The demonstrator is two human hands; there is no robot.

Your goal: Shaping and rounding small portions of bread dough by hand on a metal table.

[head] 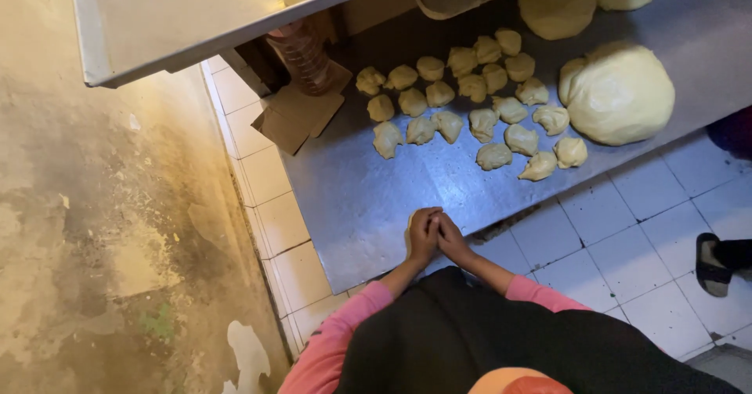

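My left hand (423, 236) and my right hand (452, 239) are pressed together, palm to palm, over the near edge of the steel table (368, 198). A pale sliver of a small dough piece (408, 236) shows at the edge of the left palm; the rest is hidden between the hands. Farther along the table lie several small torn dough pieces (470, 104) in loose rows. A large round dough ball (619, 92) sits beside them at the right.
More dough mounds (558, 4) rest at the table's far end. A plastic bottle (301, 53) and folded cardboard (296, 116) stand by the tiled wall edge. A metal shelf (180, 18) overhangs. Another person's sandalled foot (717, 262) is on the white tiled floor.
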